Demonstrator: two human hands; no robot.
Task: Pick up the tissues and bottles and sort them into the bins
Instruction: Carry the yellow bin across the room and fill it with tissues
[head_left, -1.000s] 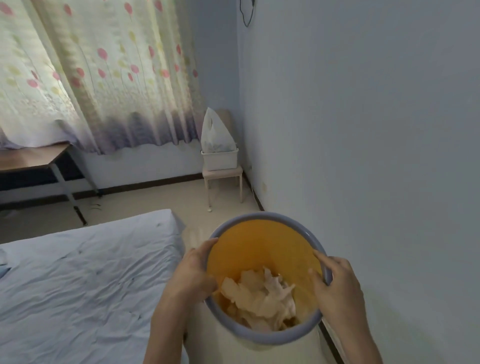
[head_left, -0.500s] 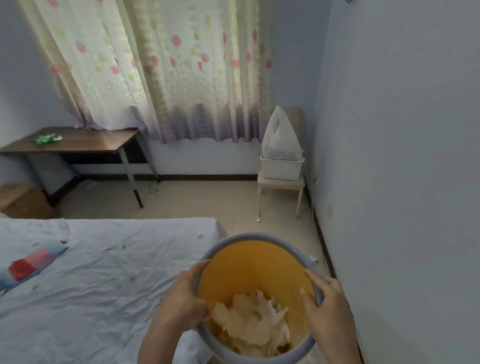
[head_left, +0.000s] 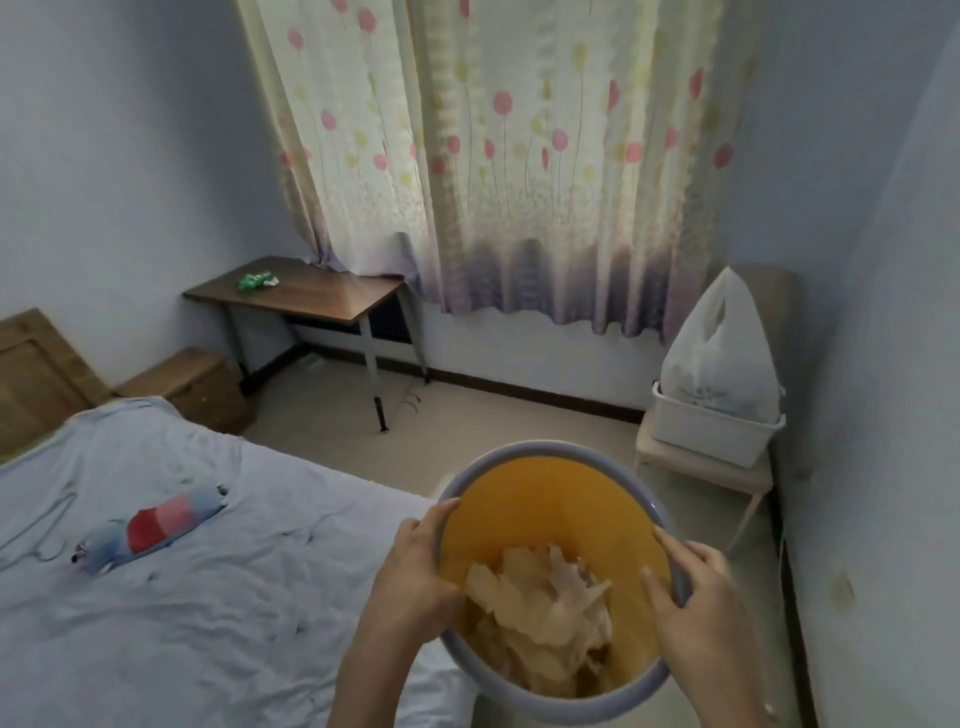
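I hold a round bin (head_left: 540, 452) with a pale blue rim and a yellow inside in front of me. My left hand (head_left: 421, 566) grips its left rim and my right hand (head_left: 701, 597) grips its right rim, fingers curled over the edge. Crumpled tissues (head_left: 540, 618) fill its bottom. A plastic bottle with a red label (head_left: 150, 530) lies on the bed at the left. A crushed green bottle (head_left: 254, 280) lies on the wooden desk.
The bed (head_left: 182, 623) with a pale blue sheet fills the lower left. A wooden desk (head_left: 296, 296) stands under the flowered curtain (head_left: 493, 156). A stool (head_left: 696, 467) at the right wall carries a white basket (head_left: 711, 431) with a white plastic bag (head_left: 722, 353). A wooden cabinet (head_left: 192, 384) stands beside the bed.
My view has swung left, bringing the desk, the cabinet and the red-labelled bottle on the bed into sight. Both hands keep the same grip on the bin.
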